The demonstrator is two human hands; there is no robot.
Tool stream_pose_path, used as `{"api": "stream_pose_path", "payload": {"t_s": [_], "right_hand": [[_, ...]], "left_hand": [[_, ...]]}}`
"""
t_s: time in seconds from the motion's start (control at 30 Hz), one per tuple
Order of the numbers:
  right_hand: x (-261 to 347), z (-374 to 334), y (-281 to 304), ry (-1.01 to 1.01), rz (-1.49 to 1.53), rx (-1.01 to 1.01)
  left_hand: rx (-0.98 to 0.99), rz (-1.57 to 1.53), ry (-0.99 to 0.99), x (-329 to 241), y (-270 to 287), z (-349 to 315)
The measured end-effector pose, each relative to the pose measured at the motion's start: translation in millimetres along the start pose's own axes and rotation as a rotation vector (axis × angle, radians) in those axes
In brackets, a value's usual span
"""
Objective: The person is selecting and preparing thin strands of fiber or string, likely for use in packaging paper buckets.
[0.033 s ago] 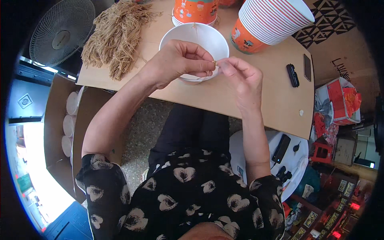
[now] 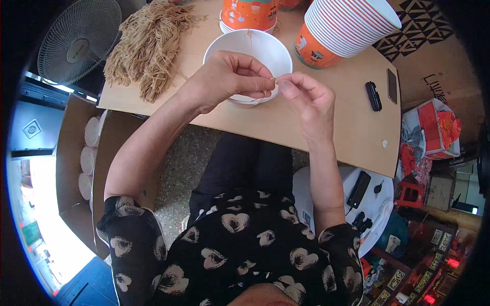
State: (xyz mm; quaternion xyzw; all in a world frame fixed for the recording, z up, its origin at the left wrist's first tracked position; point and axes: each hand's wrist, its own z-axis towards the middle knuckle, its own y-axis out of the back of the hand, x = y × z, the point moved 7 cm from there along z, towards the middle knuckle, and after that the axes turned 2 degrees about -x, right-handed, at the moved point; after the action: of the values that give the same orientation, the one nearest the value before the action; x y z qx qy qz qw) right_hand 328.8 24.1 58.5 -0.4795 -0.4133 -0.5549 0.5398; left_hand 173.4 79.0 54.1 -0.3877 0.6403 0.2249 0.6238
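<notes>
My left hand (image 2: 224, 79) and my right hand (image 2: 312, 99) meet fingertip to fingertip over the near rim of a white paper bucket (image 2: 247, 43). Both are closed in a pinch. A tiny piece of thin tan string (image 2: 274, 80) shows between the fingertips; most of it is hidden by the fingers. Another bit of tan strand (image 2: 248, 33) hangs at the bucket's far inner wall. On the table to the left lies a big loose bundle of tan strings (image 2: 148, 48).
A tilted stack of white-rimmed orange paper buckets (image 2: 319, 48) stands at the right back, another orange bucket (image 2: 250, 15) behind the white one. A black object (image 2: 373, 96) and a phone-like slab (image 2: 392, 85) lie near the table's right edge. A fan (image 2: 78, 48) stands left, above an open carton (image 2: 74, 153).
</notes>
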Motion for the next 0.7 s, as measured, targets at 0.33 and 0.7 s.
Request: {"api": "stream_pose_path", "payload": {"t_s": [0.33, 0.7], "right_hand": [[-1.8, 2.5, -0.3, 0.042, -0.076, -0.002], [-1.3, 0.8, -3.8, 0.014, -0.101, -0.029]], "left_hand": [[0.023, 0.072, -0.021, -1.8, -2.2, -1.7], [0.035, 0.008, 0.022, 0.9, -1.2, -2.9]]}}
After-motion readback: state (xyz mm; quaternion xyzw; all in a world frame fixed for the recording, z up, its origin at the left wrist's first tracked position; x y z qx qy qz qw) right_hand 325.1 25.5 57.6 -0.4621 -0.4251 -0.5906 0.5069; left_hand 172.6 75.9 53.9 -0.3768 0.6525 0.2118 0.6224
